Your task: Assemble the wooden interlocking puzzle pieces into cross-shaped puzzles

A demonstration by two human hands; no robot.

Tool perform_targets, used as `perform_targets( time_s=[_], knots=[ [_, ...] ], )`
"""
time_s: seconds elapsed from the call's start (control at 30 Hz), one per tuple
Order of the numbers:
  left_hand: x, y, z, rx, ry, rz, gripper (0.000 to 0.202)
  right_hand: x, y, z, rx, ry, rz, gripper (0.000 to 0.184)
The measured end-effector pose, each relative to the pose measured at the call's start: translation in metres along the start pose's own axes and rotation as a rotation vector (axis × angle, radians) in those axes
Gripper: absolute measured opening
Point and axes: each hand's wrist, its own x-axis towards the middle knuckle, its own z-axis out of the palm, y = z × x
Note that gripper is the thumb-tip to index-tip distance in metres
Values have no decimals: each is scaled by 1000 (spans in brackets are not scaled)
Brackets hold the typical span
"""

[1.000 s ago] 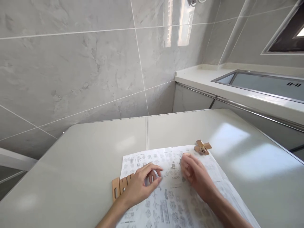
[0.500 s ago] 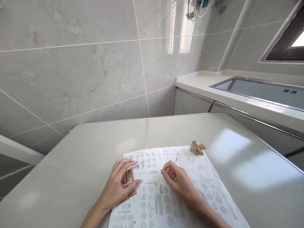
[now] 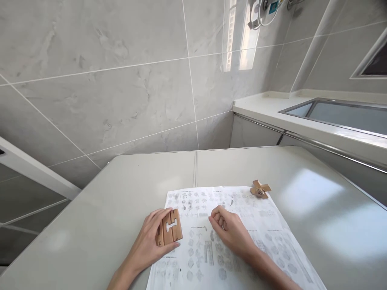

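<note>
My left hand (image 3: 152,233) spans a small group of flat wooden puzzle pieces (image 3: 177,231), with the thumb along their near edge and the fingertips at their far edge. The pieces lie side by side, bear small dark marks, and have a notched gap in the middle showing white paper. My right hand (image 3: 231,231) rests on the printed paper sheet (image 3: 199,241) with its fingers curled in, and nothing shows in them. At the sheet's far right corner sits a cross-shaped wooden piece (image 3: 260,189) made of joined parts.
A pale table (image 3: 90,225) with a centre seam holds the sheet. Grey tiled wall (image 3: 127,96) rises behind it. To the right runs a white counter (image 3: 256,104) with an inset sink (image 3: 338,114). A white frame bar (image 3: 39,165) stands on the left.
My left thumb and fingers have drawn back to the edges of the wooden pieces, which now show more fully. My right hand stays curled. The whole view has shifted slightly.
</note>
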Motion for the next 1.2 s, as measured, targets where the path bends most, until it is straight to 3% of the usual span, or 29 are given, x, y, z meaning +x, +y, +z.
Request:
perform_targets(
  time_s=[0.17,0.37,0.57,0.77,0.97,1.2],
  knots=[
    [-2,4,-2,-25,-22,-22,81,-2,-1,2,9,7,9,26],
    [-5,3,-2,-40,-19,75,75,-3,0,3,17,33,-4,26],
    [-3,-2,-1,-31,21,86,76,-3,1,4,17,34,3,26],
    [27,21,11,-79,-68,179,86,0,2,3,86,46,71,32],
    [65,56,35,-167,-165,387,98,2,9,1,156,76,84,39],
    [75,61,46,-232,-208,412,100,-1,7,5,86,80,60,36]
  ],
)
